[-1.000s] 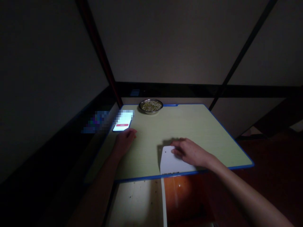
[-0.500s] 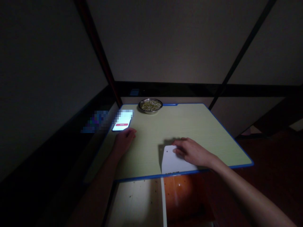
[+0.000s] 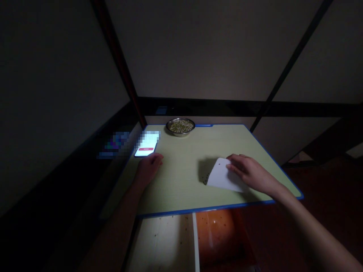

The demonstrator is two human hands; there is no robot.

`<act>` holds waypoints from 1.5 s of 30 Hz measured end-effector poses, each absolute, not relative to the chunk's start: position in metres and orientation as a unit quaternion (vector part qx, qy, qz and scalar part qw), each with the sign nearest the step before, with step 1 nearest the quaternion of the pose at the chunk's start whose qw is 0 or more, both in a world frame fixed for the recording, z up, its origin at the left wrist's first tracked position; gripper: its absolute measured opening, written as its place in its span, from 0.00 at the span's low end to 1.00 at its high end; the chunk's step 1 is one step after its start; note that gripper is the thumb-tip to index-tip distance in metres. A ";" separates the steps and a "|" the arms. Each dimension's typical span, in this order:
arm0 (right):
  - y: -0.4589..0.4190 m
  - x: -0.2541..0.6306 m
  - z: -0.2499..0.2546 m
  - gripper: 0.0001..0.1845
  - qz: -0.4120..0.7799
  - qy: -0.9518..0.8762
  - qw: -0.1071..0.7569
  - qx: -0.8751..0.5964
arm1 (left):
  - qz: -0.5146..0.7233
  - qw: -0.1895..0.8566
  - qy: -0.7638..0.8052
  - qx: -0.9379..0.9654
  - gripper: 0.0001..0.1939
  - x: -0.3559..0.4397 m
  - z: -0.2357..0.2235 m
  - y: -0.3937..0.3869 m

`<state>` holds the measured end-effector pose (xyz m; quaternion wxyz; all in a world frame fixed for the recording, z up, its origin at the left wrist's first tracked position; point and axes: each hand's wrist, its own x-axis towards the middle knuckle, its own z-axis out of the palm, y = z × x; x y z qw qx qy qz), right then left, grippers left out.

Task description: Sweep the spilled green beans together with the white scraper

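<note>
A light green table with a blue rim [image 3: 215, 207] fills the middle of the view. My right hand [image 3: 251, 172] grips a white flat scraper card [image 3: 222, 177] held tilted on the tabletop, with a few small dark grains [image 3: 205, 178] at its left edge. My left hand [image 3: 150, 166] rests loosely curled on the table, just below a lit phone [image 3: 146, 145], touching nothing I can make out. A metal bowl of green beans [image 3: 180, 126] stands at the far edge.
Below the table's near edge sit a white container [image 3: 164, 241] and an orange basin [image 3: 217, 236], parted by a white wall. Dark metal bars [image 3: 119, 64] rise behind the table. The room is dim.
My right hand has moved the white card from the near edge up and to the right onto the tabletop. The left hand has stayed still.
</note>
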<state>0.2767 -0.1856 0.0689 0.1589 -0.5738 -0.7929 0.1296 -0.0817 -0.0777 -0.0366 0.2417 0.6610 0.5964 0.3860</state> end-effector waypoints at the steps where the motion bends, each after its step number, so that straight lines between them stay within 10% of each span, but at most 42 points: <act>1: -0.183 0.285 0.068 0.13 0.112 -0.777 0.157 -0.599 | 0.388 0.240 0.596 0.661 0.16 -0.082 -0.037 -0.077; 17: -0.172 0.277 0.031 0.16 0.027 -0.658 0.046 -0.751 | 0.388 0.228 0.590 0.671 0.17 -0.083 -0.037 -0.078; 45: -0.160 0.247 0.045 0.16 0.010 -0.672 0.094 -0.735 | 0.400 0.254 0.582 0.661 0.17 -0.085 -0.042 -0.075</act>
